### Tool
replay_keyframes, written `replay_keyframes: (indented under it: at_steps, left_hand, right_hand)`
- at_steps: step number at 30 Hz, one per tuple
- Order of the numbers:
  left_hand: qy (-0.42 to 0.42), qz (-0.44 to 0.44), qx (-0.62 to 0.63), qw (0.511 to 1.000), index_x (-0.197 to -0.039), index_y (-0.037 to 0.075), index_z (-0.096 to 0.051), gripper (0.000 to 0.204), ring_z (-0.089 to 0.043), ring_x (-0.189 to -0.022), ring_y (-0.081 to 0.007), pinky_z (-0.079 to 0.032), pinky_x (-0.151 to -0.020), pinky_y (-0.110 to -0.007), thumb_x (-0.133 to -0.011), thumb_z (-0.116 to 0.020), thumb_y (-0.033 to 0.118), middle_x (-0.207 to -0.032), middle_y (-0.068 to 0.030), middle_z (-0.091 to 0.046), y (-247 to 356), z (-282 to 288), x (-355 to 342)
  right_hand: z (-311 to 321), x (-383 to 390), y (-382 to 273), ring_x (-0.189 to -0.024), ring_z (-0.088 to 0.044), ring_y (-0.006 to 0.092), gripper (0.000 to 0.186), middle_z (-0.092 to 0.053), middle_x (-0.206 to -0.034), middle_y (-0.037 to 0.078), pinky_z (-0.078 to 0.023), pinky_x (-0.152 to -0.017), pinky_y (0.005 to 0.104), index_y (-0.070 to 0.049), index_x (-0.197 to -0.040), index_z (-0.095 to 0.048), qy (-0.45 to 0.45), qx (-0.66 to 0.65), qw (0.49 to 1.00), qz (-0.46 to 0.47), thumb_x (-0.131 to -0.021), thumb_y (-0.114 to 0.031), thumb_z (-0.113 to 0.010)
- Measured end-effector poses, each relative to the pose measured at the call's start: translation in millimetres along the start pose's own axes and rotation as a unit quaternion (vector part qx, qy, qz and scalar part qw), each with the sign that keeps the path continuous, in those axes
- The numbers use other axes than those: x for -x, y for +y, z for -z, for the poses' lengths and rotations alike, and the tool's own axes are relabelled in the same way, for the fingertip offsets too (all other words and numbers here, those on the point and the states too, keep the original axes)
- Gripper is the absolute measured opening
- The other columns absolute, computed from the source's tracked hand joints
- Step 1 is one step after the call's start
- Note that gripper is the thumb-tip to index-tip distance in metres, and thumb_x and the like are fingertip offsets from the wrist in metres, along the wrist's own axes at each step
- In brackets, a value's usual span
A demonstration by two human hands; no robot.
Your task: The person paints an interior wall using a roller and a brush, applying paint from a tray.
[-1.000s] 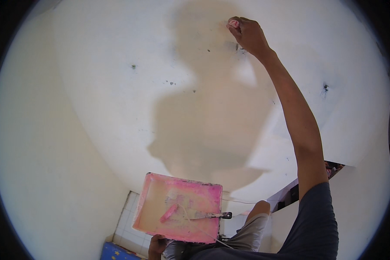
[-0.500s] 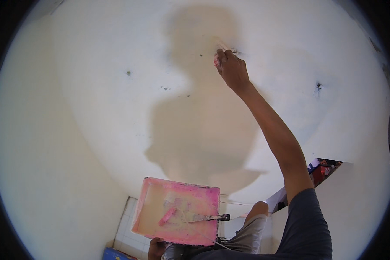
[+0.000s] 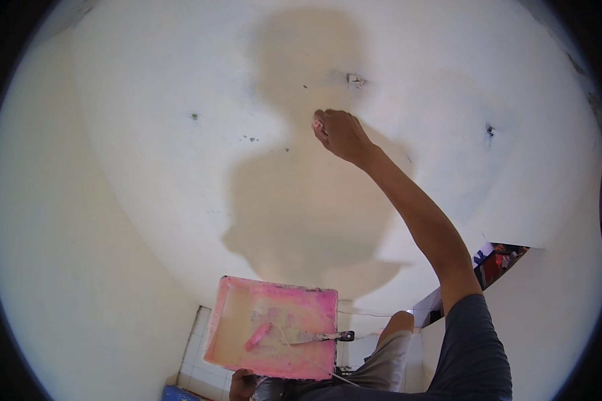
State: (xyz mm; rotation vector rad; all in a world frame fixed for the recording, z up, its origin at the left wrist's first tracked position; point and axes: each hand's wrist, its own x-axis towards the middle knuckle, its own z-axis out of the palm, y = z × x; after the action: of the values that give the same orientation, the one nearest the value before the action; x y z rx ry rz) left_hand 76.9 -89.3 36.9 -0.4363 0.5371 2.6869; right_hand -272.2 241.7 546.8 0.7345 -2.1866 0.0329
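Observation:
My right hand (image 3: 338,134) is closed on a small pink-smeared object (image 3: 317,125), mostly hidden by the fingers, at the pale wall (image 3: 147,134). A little above it is a scraped patch (image 3: 354,81) around a dark mark. My left hand (image 3: 242,381) grips the lower edge of a pink-stained paint tray (image 3: 273,285), held low before me. In the tray, pale liquid surrounds a pink roller (image 3: 257,336) on a wire handle, and a putty knife (image 3: 334,336) with a dark handle lies across the right side.
Small holes and chips (image 3: 489,131) dot the wall, under my shadow and beside it. At lower right, an opening (image 3: 498,264) shows red and dark items. White tiles (image 3: 197,347) and a blue patterned object (image 3: 184,394) are at lower left; my knee (image 3: 398,327) is below.
My right hand has moved down and left along the wall, uncovering the scraped patch it was over. A pale tool tip seen half a second ago is now hidden. The tray sits slightly lower in view.

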Motion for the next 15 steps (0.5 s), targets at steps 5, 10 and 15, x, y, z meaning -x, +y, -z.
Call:
replay_keyframes:
  at_steps: [5,10,15]
  left_hand:
    - [-0.011,-0.005,-0.002,1.0,-0.112,-0.004,-0.051,0.045,-0.055,-0.105,-0.0303,-0.042,-0.094,-0.048,-0.069,-0.056,0.009,-0.112,-0.0162,-0.057,-1.1,-21.7,5.9]
    - [-0.016,0.002,0.012,1.0,-0.116,-0.002,-0.05,0.048,-0.054,-0.107,-0.0284,-0.041,-0.096,-0.045,-0.069,-0.056,0.009,-0.113,-0.0143,-0.057,1.8,-39.8,14.9]
    - [0.005,-0.021,-0.011,1.0,-0.119,-0.002,-0.048,0.052,-0.052,-0.109,-0.0272,-0.039,-0.098,-0.044,-0.068,-0.056,0.009,-0.116,-0.0133,-0.056,-1.9,-22.4,10.3]
  right_hand:
    - [27.4,-32.9,37.5,-0.066,-0.056,0.0403,0.028,-0.057,-0.067,0.023,-0.045,-0.062,0.0492,-0.001,-0.077,-0.057,-0.028,0.004,1.0,-0.004,-0.089,-0.022,-0.043]
    - [73.9,-69.6,28.8,-0.067,-0.059,0.0301,0.01,-0.059,-0.08,0.014,-0.049,-0.061,0.0404,-0.006,-0.087,-0.057,0.123,0.107,0.987,0.011,-0.086,-0.014,-0.051]
    - [22.5,-31.4,17.1,-0.07,-0.062,0.0281,0.01,-0.056,-0.085,0.013,-0.051,-0.054,0.0374,-0.005,-0.091,-0.053,0.035,0.154,0.985,0.062,-0.085,-0.012,-0.048]
